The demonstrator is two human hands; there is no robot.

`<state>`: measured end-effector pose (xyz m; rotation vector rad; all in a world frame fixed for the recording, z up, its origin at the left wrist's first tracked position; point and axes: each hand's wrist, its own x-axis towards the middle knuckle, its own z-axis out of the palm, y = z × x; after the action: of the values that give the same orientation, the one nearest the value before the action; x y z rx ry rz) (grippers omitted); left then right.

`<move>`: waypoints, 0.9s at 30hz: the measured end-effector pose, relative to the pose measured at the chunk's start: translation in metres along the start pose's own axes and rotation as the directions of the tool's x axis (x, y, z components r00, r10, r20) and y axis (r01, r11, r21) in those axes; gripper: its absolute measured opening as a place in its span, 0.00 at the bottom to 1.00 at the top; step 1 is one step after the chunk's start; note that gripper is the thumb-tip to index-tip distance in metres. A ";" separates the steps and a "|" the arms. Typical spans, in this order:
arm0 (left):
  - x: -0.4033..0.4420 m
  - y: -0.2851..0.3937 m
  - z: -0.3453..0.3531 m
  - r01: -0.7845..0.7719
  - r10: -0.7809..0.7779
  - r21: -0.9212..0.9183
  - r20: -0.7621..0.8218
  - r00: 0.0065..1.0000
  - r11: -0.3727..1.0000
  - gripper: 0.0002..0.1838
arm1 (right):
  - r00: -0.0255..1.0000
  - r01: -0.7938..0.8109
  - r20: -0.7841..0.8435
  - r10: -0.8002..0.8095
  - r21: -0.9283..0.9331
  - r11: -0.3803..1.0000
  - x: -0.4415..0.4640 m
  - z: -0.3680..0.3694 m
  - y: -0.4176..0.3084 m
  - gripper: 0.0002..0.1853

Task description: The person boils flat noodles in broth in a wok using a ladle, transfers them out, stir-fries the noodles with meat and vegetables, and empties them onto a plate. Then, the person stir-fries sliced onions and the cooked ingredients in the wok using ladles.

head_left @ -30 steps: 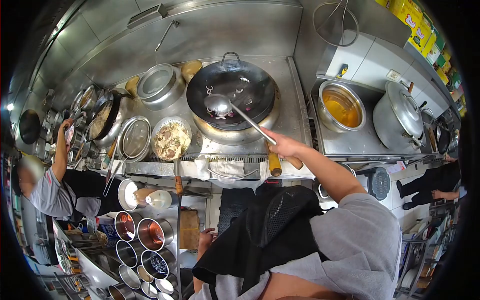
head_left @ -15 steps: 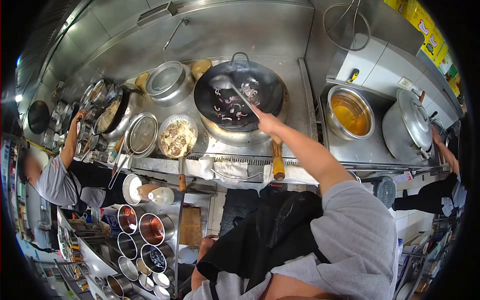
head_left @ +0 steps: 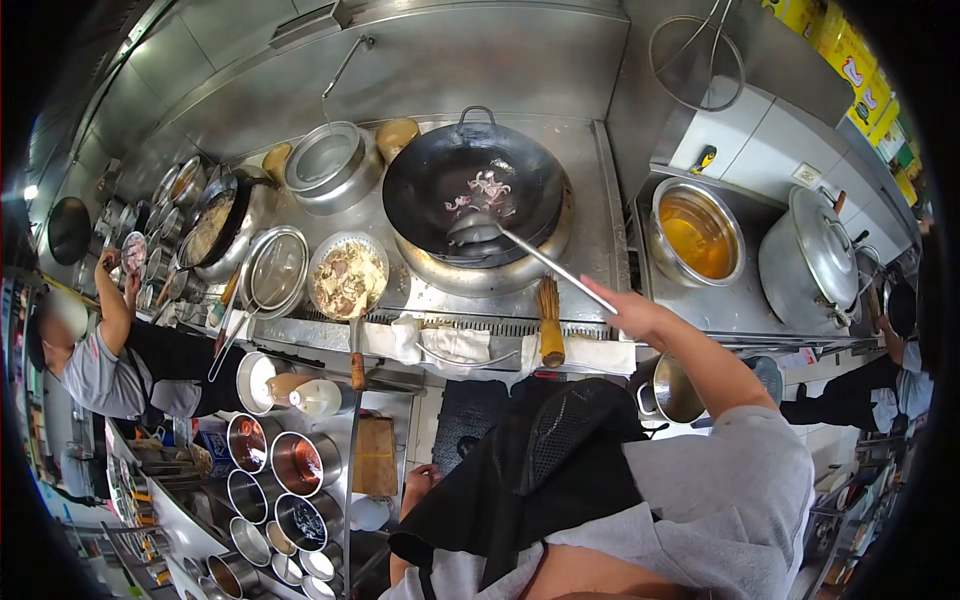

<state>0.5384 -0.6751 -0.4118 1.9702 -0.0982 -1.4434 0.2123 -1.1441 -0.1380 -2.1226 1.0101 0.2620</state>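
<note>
My right hand is closed round the long handle of a metal ladle. Its bowl rests in the near side of a large black wok, which sits on a stove ring. Just beyond the bowl lie pale and purplish sliced pieces in a small heap. My left hand hangs low beside my apron, next to a side counter; it is partly hidden and its fingers are too small to read. A bamboo brush stands at the stove's front edge, left of my right hand.
Left of the wok are a perforated skimmer heaped with food and a wire strainer. A pot of yellow liquid and a lidded pot stand right. Sauce containers fill the lower left. Co-workers stand at both sides.
My right hand has drawn back to the right, bringing the ladle bowl from the wok's far left to its near side. The scattered pieces are now bunched together. The left co-worker's hands have moved.
</note>
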 end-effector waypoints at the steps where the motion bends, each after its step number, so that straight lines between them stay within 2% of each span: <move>1: 0.009 -0.006 0.000 -0.028 0.027 0.034 0.012 1.000 0.999 0.16 | 1.000 -0.002 -0.003 0.002 -0.006 1.000 0.018 -0.001 0.013 0.48; 3: 0.018 -0.011 -0.005 -0.059 0.057 0.055 0.043 0.997 0.997 0.16 | 0.947 0.125 -0.278 -0.158 -0.131 0.983 0.070 0.004 0.044 0.47; 5: 0.027 -0.007 -0.019 -0.096 0.091 0.081 0.062 0.994 0.992 0.16 | 0.966 0.018 -0.257 0.016 0.130 0.991 0.080 -0.023 0.004 0.46; 7: 0.035 -0.006 -0.032 -0.107 0.119 -0.095 0.135 0.984 0.990 0.18 | 0.950 -0.082 -0.257 0.176 0.340 0.937 0.103 -0.036 -0.019 0.46; 8: 0.047 -0.010 -0.044 -0.036 0.140 -0.413 0.223 0.965 0.910 0.20 | 0.948 -0.085 -0.262 0.181 0.339 0.937 0.126 -0.029 -0.020 0.46; 9: 0.041 0.000 -0.045 -0.036 0.143 -0.417 0.231 0.962 0.908 0.20 | 0.893 -0.052 -0.418 0.168 0.275 0.960 0.157 -0.016 -0.016 0.46; 11: 0.018 0.045 -0.046 -0.145 0.145 -0.379 -0.027 0.989 0.914 0.21 | 0.821 -0.031 -0.555 0.136 0.194 0.980 0.188 0.011 -0.021 0.46; 12: 0.024 0.057 -0.052 -0.189 0.185 -0.385 -0.049 0.982 0.903 0.22 | 0.843 -0.031 -0.521 0.134 0.202 0.979 0.195 0.023 -0.028 0.46; 14: 0.033 0.081 -0.060 -0.230 0.225 -0.400 -0.060 0.973 0.887 0.23 | 0.927 -0.028 -0.321 0.196 0.461 0.887 0.163 0.030 -0.079 0.46; 16: 0.034 0.104 -0.065 -0.324 0.305 -0.515 -0.123 0.944 0.794 0.26 | 0.954 -0.007 -0.264 0.145 0.460 0.888 0.135 0.039 -0.102 0.46; 18: 0.039 0.121 -0.070 -0.319 0.325 -0.573 -0.096 0.941 0.755 0.27 | 0.981 0.010 -0.177 0.079 0.453 0.891 0.102 0.049 -0.129 0.45; 19: 0.041 0.129 -0.072 -0.316 0.345 -0.619 -0.077 0.935 0.719 0.28 | 0.980 0.006 -0.179 0.083 0.448 0.894 0.088 0.056 -0.138 0.45; 21: 0.043 0.141 -0.074 -0.312 0.351 -0.625 -0.064 0.934 0.716 0.29 | 0.991 -0.013 -0.126 0.055 0.310 0.951 0.068 0.068 -0.145 0.45; 23: 0.042 0.152 -0.074 -0.285 0.337 -0.663 -0.051 0.940 0.693 0.30 | 0.991 -0.061 -0.098 0.095 0.303 0.951 0.069 0.070 -0.143 0.45; 25: 0.047 0.152 -0.073 -0.288 0.344 -0.669 -0.051 0.938 0.686 0.31 | 0.958 -0.045 -0.270 0.094 0.183 0.982 0.099 0.063 -0.117 0.47; 26: 0.050 0.153 -0.074 -0.293 0.344 -0.680 -0.063 0.937 0.672 0.32 | 0.964 -0.120 -0.174 0.199 0.384 0.915 0.114 0.049 -0.108 0.47; 27: 0.051 0.154 -0.074 -0.299 0.359 -0.679 -0.055 0.932 0.671 0.32 | 0.961 -0.115 -0.191 0.201 0.385 0.916 0.121 0.048 -0.106 0.47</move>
<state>0.6714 -0.7795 -0.3562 1.2042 0.0374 -1.0981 0.3770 -1.1379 -0.1696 -1.7529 1.2597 -0.0951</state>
